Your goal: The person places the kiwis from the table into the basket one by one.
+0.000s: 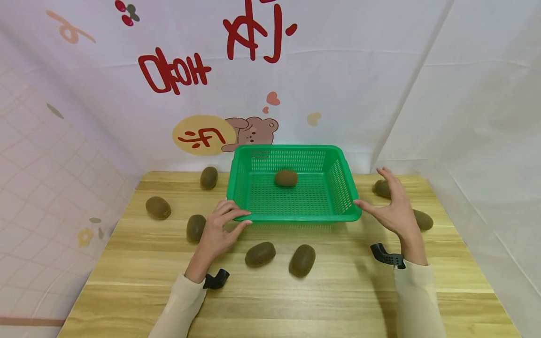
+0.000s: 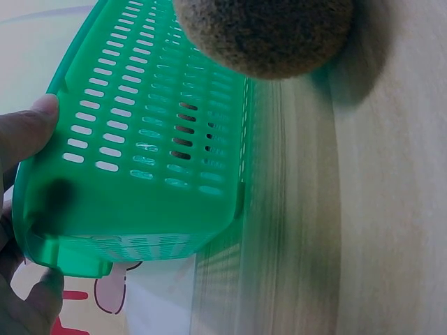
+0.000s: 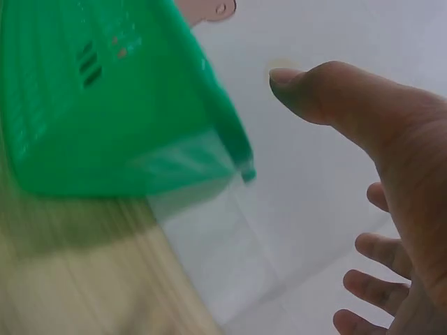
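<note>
A green perforated plastic basket (image 1: 291, 218) stands on the wooden table near the back wall. One brown kiwi (image 1: 286, 178) lies inside it, toward the far side. My left hand (image 1: 220, 227) grips the basket's rim at the near left corner, thumb outside the front wall and fingers over the edge. Beside the near right corner, my right hand (image 1: 395, 211) has its thumb and fingers spread; a gap separates the thumb (image 3: 314, 91) from the rim in the right wrist view. A kiwi (image 2: 269, 31) on the table shows close before the basket's front wall in the left wrist view.
Two kiwis (image 1: 260, 254) lie in front of the basket, three more (image 1: 158, 208) to its left. Two others, one at the table's right (image 1: 422, 219), are partly behind my right hand. A printed white cloth (image 1: 338, 94) hangs along the back and sides.
</note>
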Demonstrator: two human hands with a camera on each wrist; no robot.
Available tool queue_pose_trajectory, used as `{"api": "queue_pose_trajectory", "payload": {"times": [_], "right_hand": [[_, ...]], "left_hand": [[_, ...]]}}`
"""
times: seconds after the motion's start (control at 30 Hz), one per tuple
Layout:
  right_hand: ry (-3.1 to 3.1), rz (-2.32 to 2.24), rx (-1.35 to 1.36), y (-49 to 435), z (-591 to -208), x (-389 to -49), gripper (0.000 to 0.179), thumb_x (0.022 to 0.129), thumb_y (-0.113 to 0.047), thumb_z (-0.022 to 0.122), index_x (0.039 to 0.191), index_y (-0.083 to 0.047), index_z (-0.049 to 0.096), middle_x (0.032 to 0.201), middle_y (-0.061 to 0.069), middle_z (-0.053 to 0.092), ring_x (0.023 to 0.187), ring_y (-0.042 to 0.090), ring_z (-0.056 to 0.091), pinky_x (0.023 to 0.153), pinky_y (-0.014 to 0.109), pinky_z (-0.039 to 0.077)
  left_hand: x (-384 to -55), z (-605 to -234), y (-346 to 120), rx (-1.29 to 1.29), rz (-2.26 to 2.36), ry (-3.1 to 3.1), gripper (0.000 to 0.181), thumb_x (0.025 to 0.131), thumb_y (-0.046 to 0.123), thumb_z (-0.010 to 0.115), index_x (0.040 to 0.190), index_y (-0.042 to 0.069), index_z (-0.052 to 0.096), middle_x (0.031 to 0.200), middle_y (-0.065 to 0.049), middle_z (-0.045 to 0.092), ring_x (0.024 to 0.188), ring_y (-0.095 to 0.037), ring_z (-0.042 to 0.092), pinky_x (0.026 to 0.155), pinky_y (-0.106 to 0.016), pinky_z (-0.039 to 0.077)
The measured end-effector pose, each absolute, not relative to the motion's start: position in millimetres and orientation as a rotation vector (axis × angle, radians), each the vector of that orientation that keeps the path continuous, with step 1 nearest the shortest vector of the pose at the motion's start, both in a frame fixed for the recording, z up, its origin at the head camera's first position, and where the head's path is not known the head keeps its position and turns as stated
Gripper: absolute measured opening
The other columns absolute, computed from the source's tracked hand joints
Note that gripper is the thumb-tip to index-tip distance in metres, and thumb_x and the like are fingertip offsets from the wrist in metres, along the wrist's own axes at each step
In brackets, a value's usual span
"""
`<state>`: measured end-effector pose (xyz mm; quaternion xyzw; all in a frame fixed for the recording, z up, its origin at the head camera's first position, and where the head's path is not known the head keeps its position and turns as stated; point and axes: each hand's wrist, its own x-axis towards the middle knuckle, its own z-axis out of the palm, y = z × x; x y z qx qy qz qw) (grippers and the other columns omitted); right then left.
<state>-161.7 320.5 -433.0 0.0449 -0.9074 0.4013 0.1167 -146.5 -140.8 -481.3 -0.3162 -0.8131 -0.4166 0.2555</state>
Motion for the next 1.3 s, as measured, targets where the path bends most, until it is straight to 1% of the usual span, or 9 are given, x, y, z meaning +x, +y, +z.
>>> {"api": "queue_pose_trajectory", "payload": {"times": [0.2,0.33,0.57,0.63,0.83,1.1,1.3], "right_hand": [[-2.691,1.156,0.016,338,-440,-161,0.105,0.082,-0.04,0.087,0.164,-0.036,0.021,0.173,0.001,0.014,0.158,0.042,0.014,0.114,0.08,0.02],[-2.698,1.151,-0.032,347,-445,-160,0.107,0.083,-0.041,0.086,0.165,-0.033,0.019,0.174,0.003,0.012,0.158,0.042,0.012,0.115,0.079,0.018],[-2.697,1.129,-0.083,361,-451,-160,0.109,0.083,-0.04,0.086,0.166,-0.023,0.019,0.173,0.008,0.012,0.158,0.044,0.012,0.118,0.076,0.017],[-2.701,1.118,-0.106,364,-452,-160,0.109,0.083,-0.042,0.086,0.166,-0.022,0.018,0.173,0.009,0.012,0.158,0.045,0.012,0.118,0.076,0.017],[-2.711,1.124,-0.188,377,-452,-158,0.111,0.083,-0.047,0.085,0.166,-0.024,0.016,0.173,0.009,0.012,0.158,0.045,0.012,0.118,0.075,0.019],[-2.735,1.167,-0.27,396,-456,-152,0.114,0.084,-0.05,0.083,0.167,-0.024,0.009,0.174,0.007,0.004,0.158,0.046,0.006,0.117,0.077,0.017],[-2.727,1.205,-0.329,407,-463,-148,0.114,0.084,-0.051,0.082,0.166,-0.032,0.006,0.174,0.005,0.001,0.159,0.043,0.003,0.118,0.076,0.015]], "left_hand": [[-146,-483,-141,-0.856,-1.133,-2.211,0.023,0.081,0.009,0.087,0.103,0.011,0.081,0.093,-0.001,0.067,0.097,-0.019,0.057,0.094,-0.033,0.049],[-147,-483,-141,-0.852,-1.126,-2.217,0.024,0.081,0.01,0.087,0.104,0.012,0.081,0.093,0.0,0.067,0.097,-0.019,0.056,0.093,-0.033,0.049],[-147,-484,-141,-0.863,-1.123,-2.201,0.025,0.08,0.009,0.087,0.104,0.012,0.081,0.093,-0.001,0.067,0.096,-0.019,0.056,0.092,-0.034,0.048],[-147,-484,-140,-0.866,-1.125,-2.196,0.025,0.08,0.009,0.087,0.103,0.012,0.081,0.093,-0.001,0.066,0.095,-0.019,0.056,0.091,-0.033,0.048],[-147,-485,-140,-0.872,-1.137,-2.184,0.025,0.079,0.008,0.087,0.103,0.012,0.081,0.092,-0.001,0.067,0.095,-0.019,0.056,0.091,-0.032,0.048],[-148,-486,-141,-0.845,-1.138,-2.214,0.024,0.081,0.01,0.087,0.104,0.014,0.081,0.093,0.001,0.066,0.097,-0.018,0.056,0.093,-0.031,0.048],[-148,-486,-141,-0.835,-1.139,-2.23,0.024,0.082,0.011,0.086,0.105,0.015,0.081,0.093,0.001,0.066,0.097,-0.018,0.056,0.094,-0.033,0.048]]}}
